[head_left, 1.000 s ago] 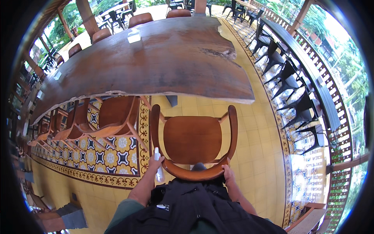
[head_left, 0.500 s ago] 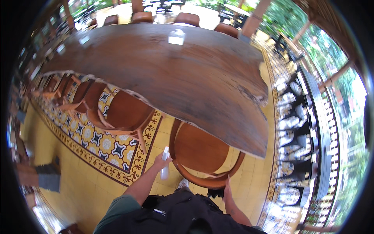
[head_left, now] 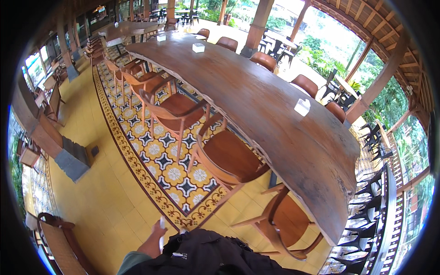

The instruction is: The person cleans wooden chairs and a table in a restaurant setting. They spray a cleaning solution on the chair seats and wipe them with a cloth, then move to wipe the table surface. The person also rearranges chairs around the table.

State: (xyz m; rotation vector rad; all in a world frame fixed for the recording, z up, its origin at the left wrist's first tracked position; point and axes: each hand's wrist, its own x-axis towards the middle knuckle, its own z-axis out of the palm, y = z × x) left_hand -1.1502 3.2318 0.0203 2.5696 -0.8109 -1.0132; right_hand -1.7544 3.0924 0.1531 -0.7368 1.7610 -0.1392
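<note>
My left hand [head_left: 153, 243] is low at the bottom edge, closed around a small white object [head_left: 162, 223] that sticks up from it. It hangs over the yellow floor beside the patterned tile strip [head_left: 169, 172]. The nearest wooden armchair [head_left: 288, 222] stands to the right of the hand, tucked at the end of the long dark wooden table [head_left: 275, 114]; the hand does not touch it. My right hand is out of view, hidden below my dark clothing [head_left: 206, 252].
More wooden armchairs [head_left: 176, 107] line both long sides of the table. White boxes [head_left: 302, 107] sit on the tabletop. A stone pillar base [head_left: 68, 160] stands at left, a woven chair [head_left: 55, 238] at lower left, black chairs [head_left: 373, 133] along the right railing.
Both hands were on the back of the end armchair; now they are off it. The view has swung left along the table, and my right hand has left the picture.
</note>
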